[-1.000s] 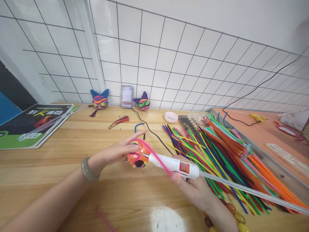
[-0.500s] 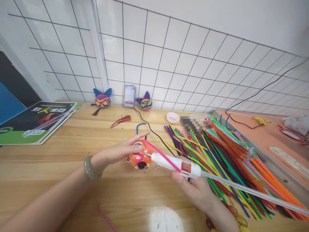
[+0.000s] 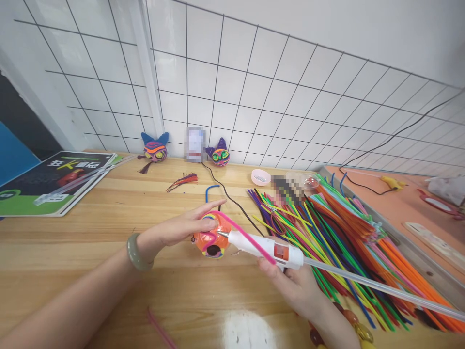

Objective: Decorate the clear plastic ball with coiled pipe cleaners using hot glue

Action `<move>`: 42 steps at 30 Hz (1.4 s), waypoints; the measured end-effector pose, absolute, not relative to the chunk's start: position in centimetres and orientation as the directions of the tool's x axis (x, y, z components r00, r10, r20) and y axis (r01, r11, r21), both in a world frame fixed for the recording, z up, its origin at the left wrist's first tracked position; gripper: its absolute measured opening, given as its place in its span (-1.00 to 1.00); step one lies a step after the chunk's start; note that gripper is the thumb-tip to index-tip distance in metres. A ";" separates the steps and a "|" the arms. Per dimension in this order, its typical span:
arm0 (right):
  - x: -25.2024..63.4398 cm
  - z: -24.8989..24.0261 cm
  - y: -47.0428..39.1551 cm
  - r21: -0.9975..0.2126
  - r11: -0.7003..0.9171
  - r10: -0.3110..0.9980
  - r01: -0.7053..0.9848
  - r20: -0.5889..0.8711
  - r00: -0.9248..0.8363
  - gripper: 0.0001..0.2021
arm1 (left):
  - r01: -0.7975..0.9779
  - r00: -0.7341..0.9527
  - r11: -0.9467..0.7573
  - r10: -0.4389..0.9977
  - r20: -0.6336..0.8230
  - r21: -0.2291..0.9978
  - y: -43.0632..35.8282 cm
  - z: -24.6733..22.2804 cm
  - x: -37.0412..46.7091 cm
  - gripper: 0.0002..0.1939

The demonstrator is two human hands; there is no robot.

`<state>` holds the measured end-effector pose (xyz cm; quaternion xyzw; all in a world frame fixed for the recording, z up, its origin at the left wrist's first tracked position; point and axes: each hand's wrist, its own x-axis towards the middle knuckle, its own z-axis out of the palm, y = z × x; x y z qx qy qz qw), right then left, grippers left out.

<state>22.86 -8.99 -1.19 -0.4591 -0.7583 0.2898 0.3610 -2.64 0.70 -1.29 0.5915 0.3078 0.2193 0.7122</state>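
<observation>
I hold the orange ball in my left hand, thumb on top, over the wooden table. My right hand is curled around the white glue gun, its tip at the ball. A pink fuzzy stick crosses the gun.

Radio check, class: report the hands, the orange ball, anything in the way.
Left hand on orange ball. Right hand gripping white glue gun, nozzle at ball's surface. Pink strand crossing in front of gun.
</observation>
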 end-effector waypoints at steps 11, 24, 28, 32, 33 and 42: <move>22.7 -0.9 -9.0 -0.791 0.421 0.896 0.444 0.286 -0.340 -0.80 | 0.101 0.714 0.188 0.670 -0.203 0.977 0.5 -0.6 -2.6 -0.19; 23.1 -1.5 -9.0 -0.784 0.420 0.901 0.457 0.301 -0.312 -0.79 | 0.101 0.724 0.144 0.668 -0.172 0.984 0.6 -0.7 -2.7 -0.13; 23.1 -1.8 -9.1 -0.769 0.434 0.898 0.470 0.326 -0.295 -0.78 | 0.074 0.738 0.136 0.659 -0.146 0.988 0.8 -0.9 -2.8 -0.14; 23.2 -2.0 -9.1 -0.764 0.422 0.905 0.489 0.323 -0.276 -0.76 | 0.072 0.743 0.129 0.654 -0.139 0.989 0.9 -1.1 -3.0 -0.20; 23.2 -2.0 -9.1 -0.765 0.420 0.906 0.489 0.321 -0.276 -0.75 | 0.079 0.740 0.123 0.658 -0.141 0.989 0.9 -1.2 -3.0 -0.20; 23.2 -1.7 -9.1 -0.757 0.447 0.892 0.476 0.335 -0.304 -0.77 | 0.111 0.727 0.120 0.667 -0.163 0.987 0.8 -0.7 -2.9 -0.13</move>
